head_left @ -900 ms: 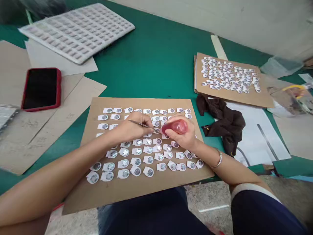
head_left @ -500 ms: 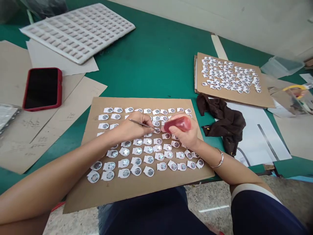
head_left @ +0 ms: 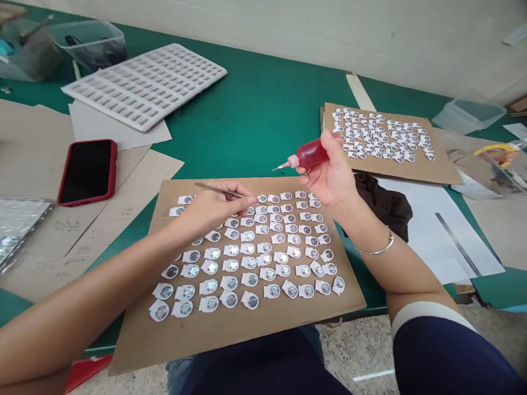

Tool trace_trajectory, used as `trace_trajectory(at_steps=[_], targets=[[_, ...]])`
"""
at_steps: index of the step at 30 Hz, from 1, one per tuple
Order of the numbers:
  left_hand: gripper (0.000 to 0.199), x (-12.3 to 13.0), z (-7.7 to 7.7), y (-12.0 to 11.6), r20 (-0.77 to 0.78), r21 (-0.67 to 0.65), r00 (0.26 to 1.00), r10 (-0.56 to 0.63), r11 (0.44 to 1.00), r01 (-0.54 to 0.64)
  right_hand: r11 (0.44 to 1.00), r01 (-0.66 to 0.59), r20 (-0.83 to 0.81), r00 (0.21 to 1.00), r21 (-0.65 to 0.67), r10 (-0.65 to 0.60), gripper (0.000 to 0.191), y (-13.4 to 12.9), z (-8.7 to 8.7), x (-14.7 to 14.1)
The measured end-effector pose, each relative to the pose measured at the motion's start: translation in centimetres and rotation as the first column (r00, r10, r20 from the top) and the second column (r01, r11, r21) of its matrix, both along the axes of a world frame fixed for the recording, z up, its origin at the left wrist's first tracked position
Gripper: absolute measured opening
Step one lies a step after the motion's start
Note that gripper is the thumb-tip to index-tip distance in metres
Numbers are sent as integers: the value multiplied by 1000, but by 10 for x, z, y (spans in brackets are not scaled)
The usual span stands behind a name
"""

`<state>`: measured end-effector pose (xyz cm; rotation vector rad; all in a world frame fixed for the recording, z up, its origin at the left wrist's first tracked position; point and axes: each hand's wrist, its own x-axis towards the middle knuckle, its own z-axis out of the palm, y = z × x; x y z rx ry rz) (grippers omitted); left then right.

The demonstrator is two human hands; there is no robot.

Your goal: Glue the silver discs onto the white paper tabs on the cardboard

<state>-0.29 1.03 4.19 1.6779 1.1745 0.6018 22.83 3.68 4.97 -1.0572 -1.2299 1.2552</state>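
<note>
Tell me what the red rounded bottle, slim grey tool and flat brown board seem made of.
Red rounded bottle: probably smooth plastic, going by its soft sheen; stiffness unclear.
Slim grey tool: likely bare metal, from its dull grey glint.
Flat brown board: apparently matte cardboard, given its plain brown surface without shine.

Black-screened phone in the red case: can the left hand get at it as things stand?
Probably yes: the phone lies screen up on brown cardboard sheets, uncovered, with nothing tall between. The left hand holds a slim metal tool, though, so gripping the phone may need that set down first.
</note>
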Motion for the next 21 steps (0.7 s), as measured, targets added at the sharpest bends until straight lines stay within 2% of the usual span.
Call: trace_trajectory(at_steps=[3,5,8,11,13,21], targets=[[16,1,-10,-12,-24,94,999,31,995,-28,998,58,-52,997,24,-57,46,4,-11,-13],[13,2,-20,-19,-64,203,998,16,979,-3,996,88,-69,994,12,-87,38,3,-17,-21],[11,3,-32,-25,-116,381,990,-75,917,114,992,119,-51,992,32,-118,31,-3,-21,-29],[9,2,-38,-26,-117,489,977,-181,846,215,983,167,-21,986,82,-166,28,-9,-20,-34],[8,1,-40,-25,-128,513,972,-198,825,236,977,189,-7,982,97,-189,28,-12,-19,-36],[12,0,-45,-25,-150,465,962,-229,842,273,972,216,34,975,89,-220,30,-13,-21,-38]])
